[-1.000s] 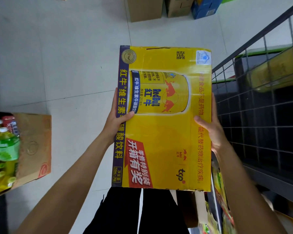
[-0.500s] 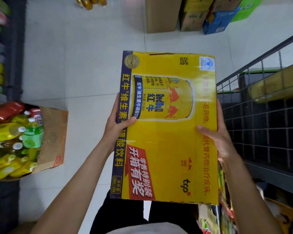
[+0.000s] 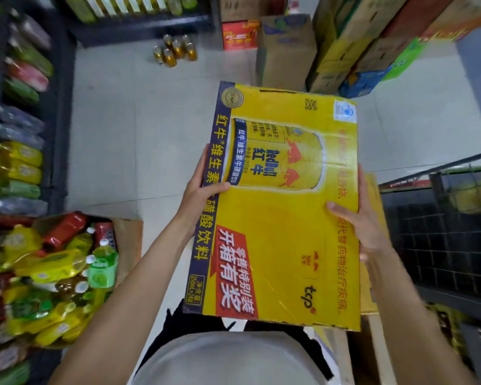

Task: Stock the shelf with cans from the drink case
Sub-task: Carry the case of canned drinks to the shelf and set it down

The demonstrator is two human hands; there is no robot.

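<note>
The yellow drink case (image 3: 283, 207) fills the centre of the view, held flat above the person's lap, hiding its own underside and the fingers beneath it. The left hand (image 3: 197, 198) grips its edge at 9 o'clock, thumb on top; the right hand (image 3: 358, 220) grips the edge at 3 o'clock, fingers mostly tucked under. The shelf (image 3: 442, 245) at 3 o'clock is dark and cut off. Bottles in an open carton (image 3: 128, 245) at 8 o'clock are blurred. Compared with half a second ago, more stacked boxes (image 3: 286, 51) show at 12 o'clock, and the case sits further right.
</note>
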